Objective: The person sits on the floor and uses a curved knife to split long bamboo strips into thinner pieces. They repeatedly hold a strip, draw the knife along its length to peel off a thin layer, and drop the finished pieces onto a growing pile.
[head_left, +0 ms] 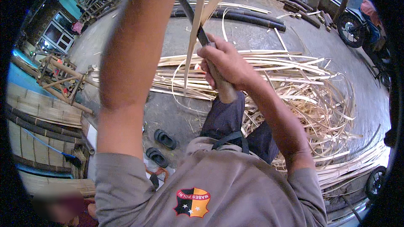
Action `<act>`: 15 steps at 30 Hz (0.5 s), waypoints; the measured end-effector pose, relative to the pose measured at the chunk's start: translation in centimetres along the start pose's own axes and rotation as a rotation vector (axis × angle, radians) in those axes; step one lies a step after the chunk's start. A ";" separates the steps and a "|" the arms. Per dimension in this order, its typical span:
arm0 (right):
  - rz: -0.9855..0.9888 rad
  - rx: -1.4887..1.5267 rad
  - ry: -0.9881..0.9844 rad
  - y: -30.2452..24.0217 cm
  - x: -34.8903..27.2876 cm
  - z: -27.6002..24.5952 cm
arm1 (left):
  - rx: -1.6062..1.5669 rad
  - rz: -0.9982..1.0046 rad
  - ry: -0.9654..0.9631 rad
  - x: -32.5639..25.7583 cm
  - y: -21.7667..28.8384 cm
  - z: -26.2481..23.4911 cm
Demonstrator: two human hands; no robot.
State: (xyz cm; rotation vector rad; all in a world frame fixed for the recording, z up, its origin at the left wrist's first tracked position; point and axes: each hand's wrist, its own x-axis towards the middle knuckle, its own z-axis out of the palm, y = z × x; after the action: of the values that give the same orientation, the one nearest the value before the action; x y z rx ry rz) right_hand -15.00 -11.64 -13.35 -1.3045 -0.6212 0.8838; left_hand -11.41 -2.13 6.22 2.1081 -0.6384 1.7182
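Note:
My right hand [225, 63] is closed around the thick wooden handle of a knife [225, 89], whose long dark blade points up and away from me. A pale bamboo strip [192, 48] crosses the blade. Above the crossing it parts into two lengths, with the blade in the split. My left forearm [136, 38] reaches up past the top edge, so the left hand is out of the picture. The knife handle's lower end is just above my dark-trousered knee [223, 115].
Long bamboo strips [168, 80] lie across the floor, with a heap of curled shavings [311, 117] at right. Dark bamboo poles [248, 18] lie beyond. Black sandals [165, 138] sit left of me. A motorbike [357, 33] stands far right; another person [59, 204] is at lower left.

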 end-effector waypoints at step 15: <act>-0.237 -0.321 0.065 2.1 1.9 -0.2 | -0.005 -0.246 0.234 -4.2 -3.3 -2.3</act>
State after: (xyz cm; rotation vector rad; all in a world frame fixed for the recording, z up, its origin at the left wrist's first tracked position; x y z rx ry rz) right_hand -14.27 -10.11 -15.58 -1.5024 -0.8726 0.5592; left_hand -12.16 2.37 2.66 1.8543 -0.3022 1.7816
